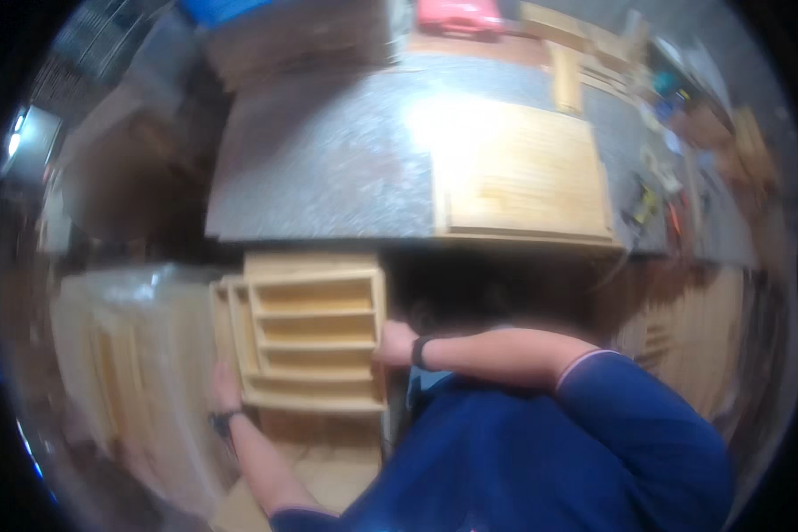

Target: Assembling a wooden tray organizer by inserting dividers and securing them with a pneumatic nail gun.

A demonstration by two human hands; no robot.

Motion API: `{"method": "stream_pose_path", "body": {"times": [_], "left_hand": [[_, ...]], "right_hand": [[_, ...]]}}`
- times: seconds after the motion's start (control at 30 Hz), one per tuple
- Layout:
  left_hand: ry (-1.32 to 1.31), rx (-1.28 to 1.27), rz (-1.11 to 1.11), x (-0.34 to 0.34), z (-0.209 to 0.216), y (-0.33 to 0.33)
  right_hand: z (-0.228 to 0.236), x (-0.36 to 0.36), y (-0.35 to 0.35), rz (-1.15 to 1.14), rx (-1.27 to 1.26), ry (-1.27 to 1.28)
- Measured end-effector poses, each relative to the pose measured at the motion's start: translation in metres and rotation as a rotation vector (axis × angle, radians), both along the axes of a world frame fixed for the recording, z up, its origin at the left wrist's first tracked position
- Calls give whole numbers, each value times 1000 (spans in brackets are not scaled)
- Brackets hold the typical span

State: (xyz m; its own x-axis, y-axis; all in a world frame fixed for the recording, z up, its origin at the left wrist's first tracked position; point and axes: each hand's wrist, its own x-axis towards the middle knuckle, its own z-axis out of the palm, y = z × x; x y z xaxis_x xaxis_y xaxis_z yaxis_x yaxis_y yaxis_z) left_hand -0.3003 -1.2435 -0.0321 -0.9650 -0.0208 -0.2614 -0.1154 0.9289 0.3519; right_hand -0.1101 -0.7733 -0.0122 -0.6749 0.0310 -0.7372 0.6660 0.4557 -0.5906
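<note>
The left hand [225, 387] and right hand [397, 343] grip opposite sides of the divided wooden tray [315, 347] between them; even pressure from both should keep it steady. Its compartments show pale wood, blurred. Left of the left hand, clear plastic [176, 346] wraps wooden pieces [115, 363]; ahead of both, the bench [319, 177] carries a wooden panel [528, 173].

The left grip [226, 387] is touching the left side of a divided tray [315, 408], while the right grip [396, 344] is holding its right side. A dark band [420, 352] is circling each wrist. Beyond, a grey worktop [328, 168] is carrying a wooden panel [532, 173], with a pink case [459, 18] sitting farther back. Plastic-wrapped wood [129, 355] is standing left of the tray; blur is softening the whole view.
</note>
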Motion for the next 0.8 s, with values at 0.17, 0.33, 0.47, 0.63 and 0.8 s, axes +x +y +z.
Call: {"method": "stream_pose_path", "body": {"times": [0.17,0.33,0.47,0.63,0.8], "left_hand": [[-131,-82,-43,-3,12,43],[13,-78,113,-3,43,92],[383,-190,-4,46,112,249],[513,343,-466,106,109,447],[-236,390,-1038,377,201,722]], "right_hand": [[-15,-2,26,48,8,-66],[-74,19,54,160,-152,61],[-28,105,167,-66,-41,112],[-43,269,342,-450,316,117],[-62,560,468,-995,401,-57]]}}
